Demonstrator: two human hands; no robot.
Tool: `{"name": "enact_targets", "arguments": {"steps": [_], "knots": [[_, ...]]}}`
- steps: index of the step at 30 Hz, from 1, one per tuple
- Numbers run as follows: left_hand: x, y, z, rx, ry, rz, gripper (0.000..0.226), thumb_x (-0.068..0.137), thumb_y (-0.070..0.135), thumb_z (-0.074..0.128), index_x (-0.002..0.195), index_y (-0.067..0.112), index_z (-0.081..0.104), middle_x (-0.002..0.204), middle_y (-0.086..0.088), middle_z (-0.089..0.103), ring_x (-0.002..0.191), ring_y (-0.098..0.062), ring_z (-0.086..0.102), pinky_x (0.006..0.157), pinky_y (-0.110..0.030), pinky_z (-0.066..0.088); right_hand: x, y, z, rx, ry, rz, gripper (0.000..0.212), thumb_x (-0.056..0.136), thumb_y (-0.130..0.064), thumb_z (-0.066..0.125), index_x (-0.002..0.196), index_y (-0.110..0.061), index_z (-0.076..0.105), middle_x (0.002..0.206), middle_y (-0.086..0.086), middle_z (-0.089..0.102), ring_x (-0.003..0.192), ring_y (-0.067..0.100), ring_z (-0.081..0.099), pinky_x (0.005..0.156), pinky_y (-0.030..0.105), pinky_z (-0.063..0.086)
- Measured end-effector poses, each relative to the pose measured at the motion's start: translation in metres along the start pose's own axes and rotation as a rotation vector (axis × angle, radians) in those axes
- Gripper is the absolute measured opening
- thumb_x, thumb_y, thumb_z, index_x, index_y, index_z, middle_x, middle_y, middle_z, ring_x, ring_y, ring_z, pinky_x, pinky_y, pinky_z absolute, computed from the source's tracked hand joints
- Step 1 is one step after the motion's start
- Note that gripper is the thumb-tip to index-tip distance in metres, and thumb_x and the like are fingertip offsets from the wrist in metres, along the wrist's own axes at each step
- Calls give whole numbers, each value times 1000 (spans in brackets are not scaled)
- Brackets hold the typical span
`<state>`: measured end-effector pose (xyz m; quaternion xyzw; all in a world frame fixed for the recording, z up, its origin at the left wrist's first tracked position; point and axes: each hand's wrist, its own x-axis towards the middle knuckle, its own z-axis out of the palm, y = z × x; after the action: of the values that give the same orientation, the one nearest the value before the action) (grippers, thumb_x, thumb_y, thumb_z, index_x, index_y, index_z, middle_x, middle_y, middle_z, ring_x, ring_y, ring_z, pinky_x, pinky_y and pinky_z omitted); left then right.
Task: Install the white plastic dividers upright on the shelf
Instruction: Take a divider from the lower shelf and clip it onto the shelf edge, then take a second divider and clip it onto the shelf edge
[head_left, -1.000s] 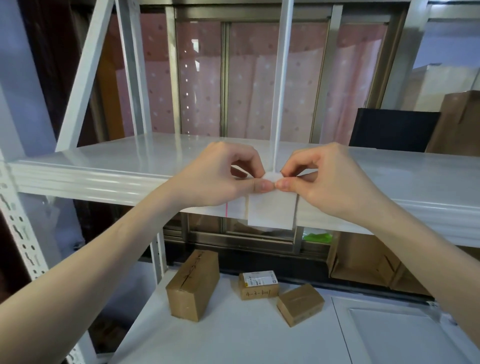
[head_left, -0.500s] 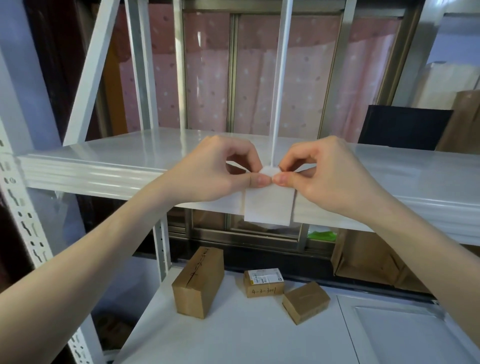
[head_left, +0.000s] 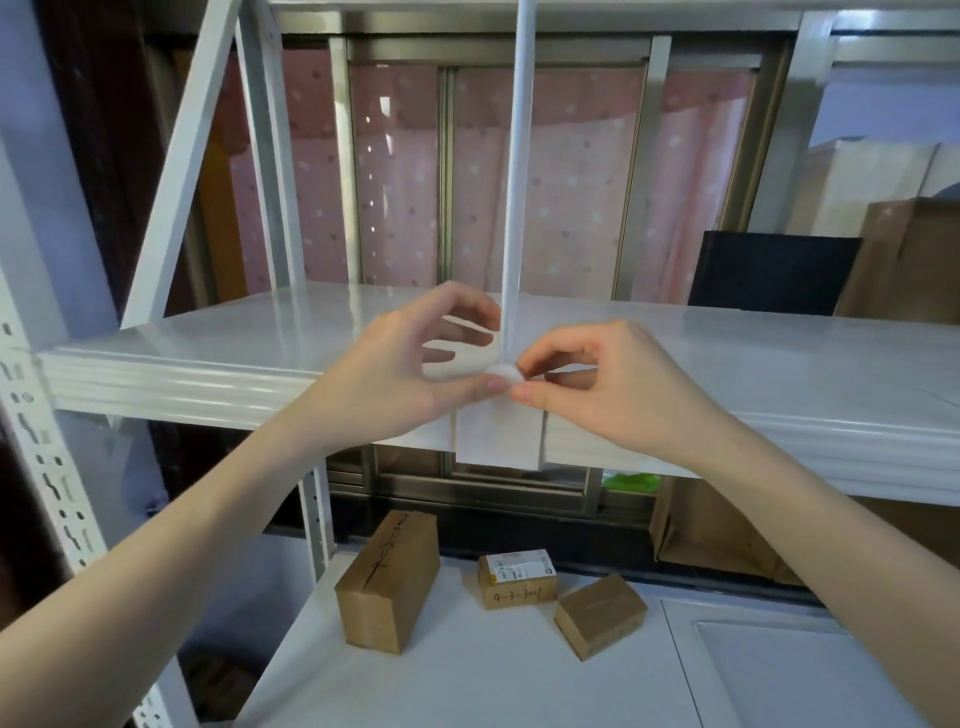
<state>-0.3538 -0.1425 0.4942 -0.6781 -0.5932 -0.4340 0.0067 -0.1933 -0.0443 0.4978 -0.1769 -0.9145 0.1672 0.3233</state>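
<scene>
Where the white shelf (head_left: 208, 358) runs across at chest height, its glossy top lies bare on the left, and a dark panel (head_left: 774, 273) and brown cartons (head_left: 904, 260) stand at its far right. Behind it is a window (head_left: 545, 171) with a pink dotted curtain. A lower shelf (head_left: 493, 686) carries three cardboard boxes: a tall one (head_left: 387, 579) on the left, a labelled one (head_left: 517, 578) in the middle, a small one (head_left: 600, 616) to the right, each apart from the others. The divider (head_left: 513, 182) stands upright at the front edge of the upper shelf, seen edge-on as a thin white strip rising out of view. Its foot ends in a flat white tab (head_left: 497, 436) that hangs down over the shelf's front lip. Both bare arms reach in from below. The left hand (head_left: 415, 374) pinches the rounded base of the divider between thumb and forefinger, its other fingers loosely spread behind. The right hand (head_left: 608, 384) pinches the same spot from the other side, thumb tip just beside the left thumb.
</scene>
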Motion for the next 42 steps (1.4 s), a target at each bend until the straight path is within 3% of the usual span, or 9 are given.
{"name": "enact_targets", "arguments": {"steps": [6,9,13,17,20,23,26,36,42], "knots": [[-10,29,3,71,136,19,65,81,35,66,137,33,33,140,19,41,127,6,40,101,-19,35,-25,11,-28,46,11,-35,48,80,-35,64,126,-30,51,125,-14,59,112,-4,52,95,14,39],[-15,50,13,139,214,59,72,85,32,64,144,30,25,150,18,25,136,6,25,106,-13,25,-41,17,-47,44,18,-61,54,82,-36,61,133,-33,43,136,-17,50,123,-4,44,104,18,32],[-19,84,38,212,221,92,72,85,35,60,146,30,22,152,21,16,137,12,15,102,5,13,-63,27,-76,11,28,-119,57,83,-37,60,135,-38,37,132,-30,37,114,-22,26,88,-11,19],[-15,111,71,228,159,87,74,83,43,57,144,40,15,151,29,9,129,24,9,95,10,9,-90,40,-105,-17,50,-135,59,83,-36,61,136,-36,37,128,-31,36,114,-22,25,86,-14,16],[-10,124,99,198,119,101,74,86,40,59,143,44,13,151,30,9,128,25,9,95,11,9,-114,51,-126,-41,61,-99,60,82,-38,61,136,-38,36,135,-29,38,119,-17,28,91,-8,21],[-2,139,124,156,65,128,74,86,39,60,142,45,13,150,30,10,128,26,9,95,11,8,-139,61,-144,-60,75,-31,62,82,-39,60,138,-39,34,144,-23,38,128,-9,31,107,14,24],[3,154,147,96,4,170,73,86,36,61,144,41,16,153,25,12,133,19,11,98,9,9,-165,69,-160,-60,90,24,62,82,-38,60,138,-40,33,145,-22,37,131,-7,31,111,23,26],[-18,172,219,-116,-240,246,77,86,33,62,146,33,15,148,24,23,136,13,18,104,2,14,-241,78,-175,-116,48,201,61,83,-32,61,137,-41,34,149,-20,31,136,-3,27,115,29,25],[-44,159,250,-149,-349,240,65,86,33,63,141,31,29,145,15,37,134,2,32,111,-21,29,-287,98,-167,-133,-40,260,57,83,-32,60,135,-37,39,148,-18,34,134,-9,28,111,18,24]]}}
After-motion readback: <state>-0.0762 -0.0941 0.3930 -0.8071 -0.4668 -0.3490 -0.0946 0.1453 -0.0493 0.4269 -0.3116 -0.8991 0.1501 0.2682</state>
